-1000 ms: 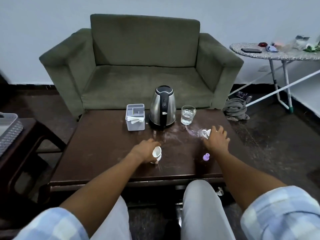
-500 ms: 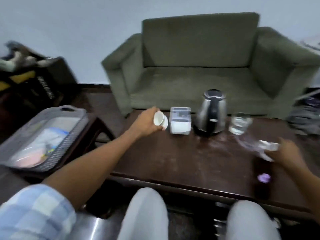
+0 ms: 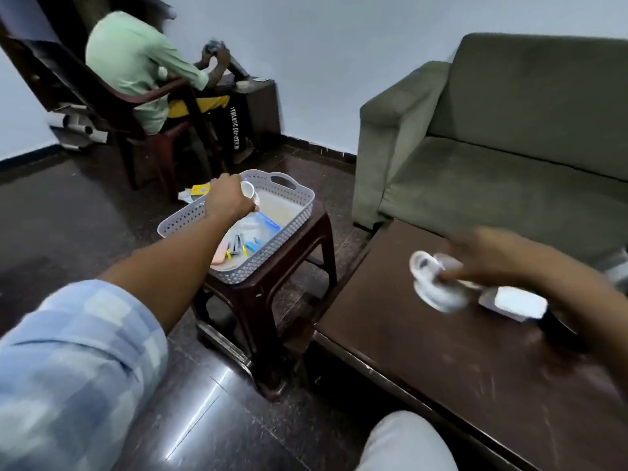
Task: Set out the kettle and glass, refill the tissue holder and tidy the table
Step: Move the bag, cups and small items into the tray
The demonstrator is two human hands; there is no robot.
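Hovering over the far end of the grey perforated plastic basket (image 3: 289, 219), the left hand (image 3: 227, 198) has its grip wrapped around a small white paper cup (image 3: 249, 192), which lies tilted with its open mouth facing up and to the right, away from the palm. The basket sits on a dark brown plastic stool (image 3: 299, 263) to the left of the dark wooden counter (image 3: 458, 368), and its long axis runs from the near left corner toward the far right handle. It already holds a pink flat item, some blue and yellow pieces and a clear bag. The cup is directly above the basket's open interior, so I judge the coming move to be a short drop or lowering straight down; the left hand is plainly the nearer one for this.

The right hand (image 3: 492, 260) is over the counter, well apart from the basket and heavily blurred. Its grip seems to be clasping a second white cup-like object (image 3: 431, 280), though the blur leaves the exact hold uncertain. Just beyond it lies a pale rectangular thing, too smeared to identify. Kettle and glass are not visible here. A green fabric sofa (image 3: 509, 147) stands behind the counter, and another person sits in a chair at the far wall.
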